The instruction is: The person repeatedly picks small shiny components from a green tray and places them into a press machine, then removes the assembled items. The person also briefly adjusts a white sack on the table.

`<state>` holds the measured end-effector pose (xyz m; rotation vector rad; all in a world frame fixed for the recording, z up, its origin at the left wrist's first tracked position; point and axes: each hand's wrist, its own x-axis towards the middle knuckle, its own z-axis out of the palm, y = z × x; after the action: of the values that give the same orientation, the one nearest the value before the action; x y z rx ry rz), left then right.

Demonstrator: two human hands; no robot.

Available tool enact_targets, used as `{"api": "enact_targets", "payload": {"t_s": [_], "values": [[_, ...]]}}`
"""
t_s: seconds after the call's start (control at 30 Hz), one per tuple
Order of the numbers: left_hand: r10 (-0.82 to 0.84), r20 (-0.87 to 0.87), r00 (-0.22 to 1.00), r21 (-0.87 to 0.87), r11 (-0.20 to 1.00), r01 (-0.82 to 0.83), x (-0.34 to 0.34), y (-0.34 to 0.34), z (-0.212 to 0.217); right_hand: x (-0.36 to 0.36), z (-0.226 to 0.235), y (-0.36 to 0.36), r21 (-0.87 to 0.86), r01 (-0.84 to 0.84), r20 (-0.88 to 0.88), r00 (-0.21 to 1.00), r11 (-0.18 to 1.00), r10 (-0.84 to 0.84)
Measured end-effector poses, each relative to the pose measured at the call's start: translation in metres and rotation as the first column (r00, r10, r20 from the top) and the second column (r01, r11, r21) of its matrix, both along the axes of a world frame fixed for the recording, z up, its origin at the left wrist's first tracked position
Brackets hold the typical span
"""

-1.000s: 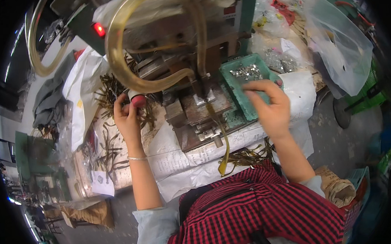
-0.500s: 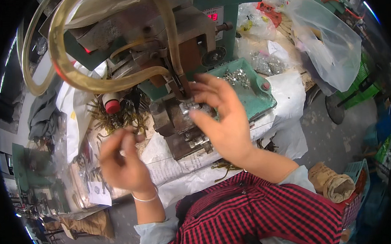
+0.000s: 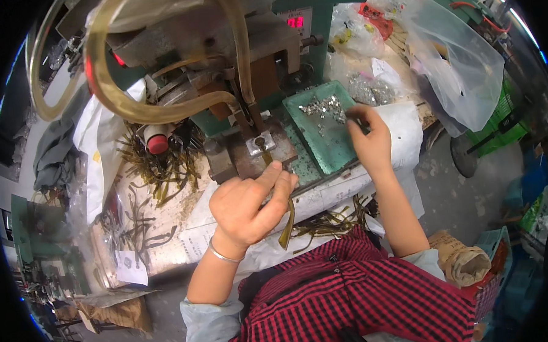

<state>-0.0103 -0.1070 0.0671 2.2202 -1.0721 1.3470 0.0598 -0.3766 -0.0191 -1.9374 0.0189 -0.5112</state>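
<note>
One olive strap lies pinched between left fingers; whether right fingers grip anything, I cannot tell.

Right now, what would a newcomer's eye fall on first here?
Probably the thick yellowish hose looping across the upper left. Then the left hand near centre, its fingers at an olive strap, and the right hand at the right side of a green tray holding small silvery pieces.

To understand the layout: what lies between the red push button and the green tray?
The head view shows olive strips, then a metal work base with a small silver plate on it.
</note>
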Motion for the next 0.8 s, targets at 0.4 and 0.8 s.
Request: {"api": "enact_targets", "payload": {"t_s": [0.4,0.8], "values": [[0.071,-0.351,0.934,-0.183,0.973,-0.143,-0.061,0.014,-0.013,-0.025,-0.002,0.038,-0.617,0.044,0.034,0.999,0.786,-0.029],[0.788,-0.297,0.54,0.334,0.615,-0.714,0.015,0.207,-0.086,-0.02,-0.002,0.039,-0.107,0.028,0.06,0.998,0.994,-0.021]]}}
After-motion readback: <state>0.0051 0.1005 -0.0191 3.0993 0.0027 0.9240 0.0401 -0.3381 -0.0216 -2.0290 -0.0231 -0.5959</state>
